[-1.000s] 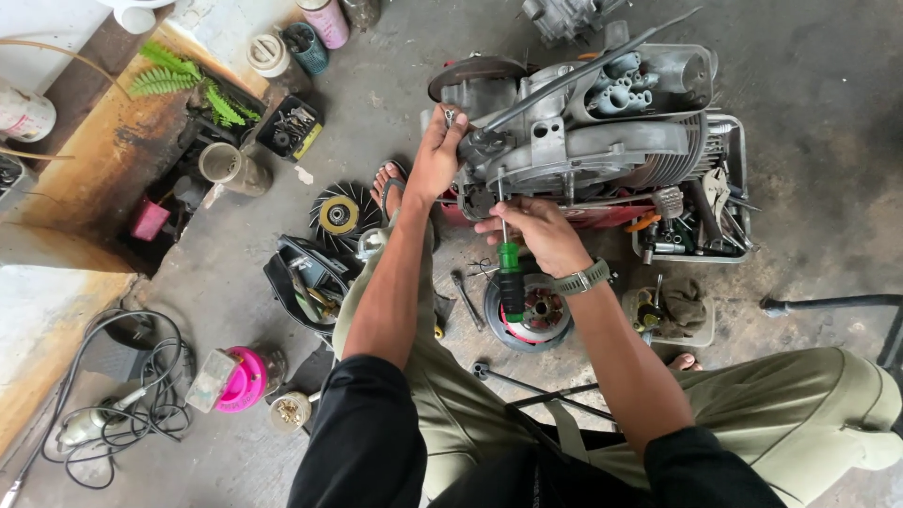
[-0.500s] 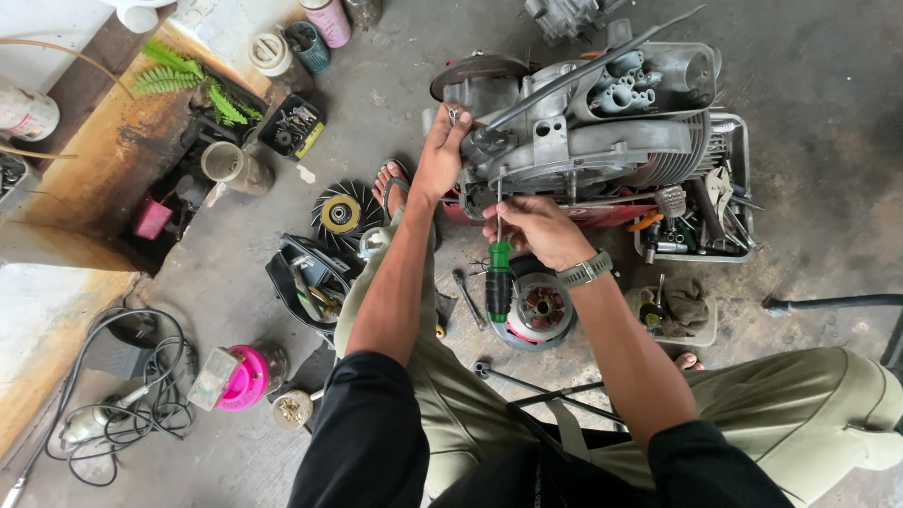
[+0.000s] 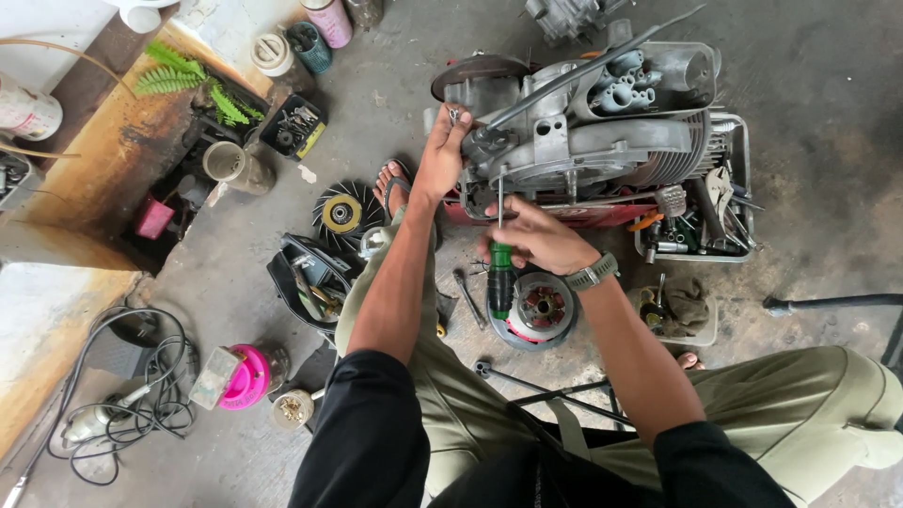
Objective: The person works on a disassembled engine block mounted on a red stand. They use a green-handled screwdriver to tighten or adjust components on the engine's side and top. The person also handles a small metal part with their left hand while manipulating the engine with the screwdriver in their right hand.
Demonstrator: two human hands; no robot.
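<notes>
L hand (image 3: 440, 160) fingers pressed on engine (image 3: 583, 132) at crate's (image 3: 743, 179) left edge, bracing it. R hand (image 3: 538, 237) fingers wrapped round green screwdriver (image 3: 500, 273), tip up into casing.

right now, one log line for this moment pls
left hand: on engine left edge | right hand: grips screwdriver, shaft up against engine | flywheel: on floor under right hand | tool tray: right of engine
</notes>
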